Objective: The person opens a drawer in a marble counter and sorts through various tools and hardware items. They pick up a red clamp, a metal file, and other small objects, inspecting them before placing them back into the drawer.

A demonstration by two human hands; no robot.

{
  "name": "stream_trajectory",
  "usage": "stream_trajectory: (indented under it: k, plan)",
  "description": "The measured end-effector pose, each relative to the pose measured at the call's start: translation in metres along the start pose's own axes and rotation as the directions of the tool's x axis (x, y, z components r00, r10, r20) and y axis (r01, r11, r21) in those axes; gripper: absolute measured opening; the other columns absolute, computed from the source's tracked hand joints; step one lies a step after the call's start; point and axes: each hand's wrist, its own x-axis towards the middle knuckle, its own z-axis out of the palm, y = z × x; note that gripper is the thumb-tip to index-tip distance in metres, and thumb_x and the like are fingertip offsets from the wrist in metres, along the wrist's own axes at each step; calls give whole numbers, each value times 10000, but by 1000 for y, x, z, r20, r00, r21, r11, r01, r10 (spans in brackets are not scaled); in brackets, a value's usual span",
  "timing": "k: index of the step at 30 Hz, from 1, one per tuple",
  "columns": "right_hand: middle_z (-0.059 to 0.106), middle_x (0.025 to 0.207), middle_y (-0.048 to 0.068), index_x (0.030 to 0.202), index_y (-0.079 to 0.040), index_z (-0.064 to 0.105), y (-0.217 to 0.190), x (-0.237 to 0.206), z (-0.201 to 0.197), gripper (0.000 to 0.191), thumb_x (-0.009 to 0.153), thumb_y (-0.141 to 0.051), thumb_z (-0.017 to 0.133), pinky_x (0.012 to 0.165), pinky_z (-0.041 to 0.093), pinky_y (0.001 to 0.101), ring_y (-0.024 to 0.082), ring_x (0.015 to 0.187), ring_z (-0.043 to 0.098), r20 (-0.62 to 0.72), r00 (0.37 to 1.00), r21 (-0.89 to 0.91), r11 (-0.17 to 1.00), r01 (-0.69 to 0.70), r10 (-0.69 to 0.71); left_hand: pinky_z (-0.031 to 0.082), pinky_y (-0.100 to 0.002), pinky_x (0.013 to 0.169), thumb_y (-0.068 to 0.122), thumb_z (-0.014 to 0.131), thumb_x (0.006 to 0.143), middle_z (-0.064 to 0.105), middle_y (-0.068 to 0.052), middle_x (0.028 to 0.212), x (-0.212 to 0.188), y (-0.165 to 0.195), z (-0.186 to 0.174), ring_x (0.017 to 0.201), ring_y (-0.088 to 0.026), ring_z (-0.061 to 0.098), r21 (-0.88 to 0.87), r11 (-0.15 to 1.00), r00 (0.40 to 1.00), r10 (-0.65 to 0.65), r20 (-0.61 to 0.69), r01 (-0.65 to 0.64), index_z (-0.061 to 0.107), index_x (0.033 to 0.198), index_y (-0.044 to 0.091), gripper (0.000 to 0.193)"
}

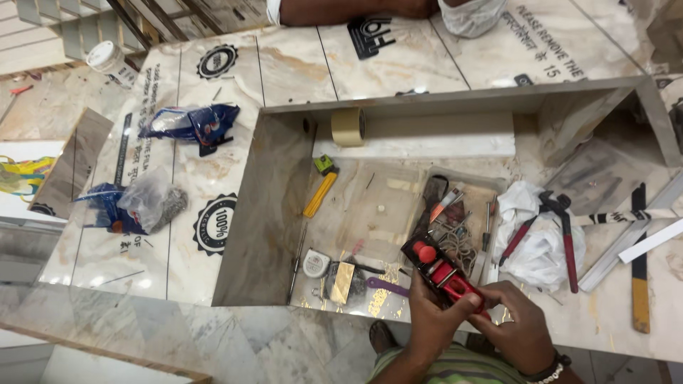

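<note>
Nearest the lens: striped green shirt (434,366), then both hands closed around a red hand plane (441,274) with a red round knob. Left hand (427,320) gripping the plane's rear from below, thumb laid across the red body. Right hand (516,327), beaded bracelet (548,370) at the wrist, fingers curled and pinching the near end of the plane. Plane held tilted, just above the edge of the marble-pattern worktop (612,313), front end over the clear plastic tray (384,213) of small tools.

Risks, as judgement: grip confined to one end of the plane, so a slip could drop it onto the tray and scatter the contents. Blade side not visible; fingertips working close under the body could get nicked. Loose clutter near the elbows could be swept off the edge.

Count:
- Hand planes: 1.
- Tape rolls (348,126): 1, standing on edge in the recess.
- Tape measures (316,264): 1, round, grey.
- Yellow-handled tools (320,192): 1.
- Red-handled pliers (548,235): 1 pair, lying on a white plastic bag (533,249).
- Blue packets (192,122): 2, second one lower left, partly under a clear bag.
- White lidded jars (105,55): 1, top left.
- Other person's arm (356,10): 1, resting along the far edge.
- Small items in the tray: too jumbled to count.
</note>
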Motion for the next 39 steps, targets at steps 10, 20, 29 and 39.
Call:
stream_trajectory:
  k: [10,20,29,39]
  plan:
    - [738,915,77,1004,-66,727,-11,-5,-6,363,666,-138,839,727,568,339,236,826,747,-16,1000,-41,999,6,-6,508,-362,1109,59,847,805,527,-124,1361,-10,23,10,1275,-201,575,123,992,995,4,100,-16,325,1499,22,869]
    - [699,919,105,1007,-57,698,-18,5,0,403,650,-151,860,710,569,349,244,815,719,28,999,-28,1000,-14,15,579,-357,1000,1,834,813,568,-148,1263,-8,13,9,1145,-208,640,77,997,1000,5,2,-5,372,1446,7,784]
    - [738,1004,79,1487,-111,407,-31,-1,9,932,653,-101,824,846,568,341,199,917,732,66,986,39,987,-158,155,597,-302,898,-66,787,822,646,-94,1140,-12,-13,0,1015,-156,679,65,997,994,-37,-101,44,473,1336,-3,606]
    - [734,1149,90,1441,-132,503,-32,-3,0,837,676,-117,844,917,555,343,200,1040,729,147,981,63,989,-137,127,594,-273,832,-10,727,905,683,-85,1074,-7,-36,-14,934,-131,685,13,998,984,-65,-168,69,529,1268,2,414]
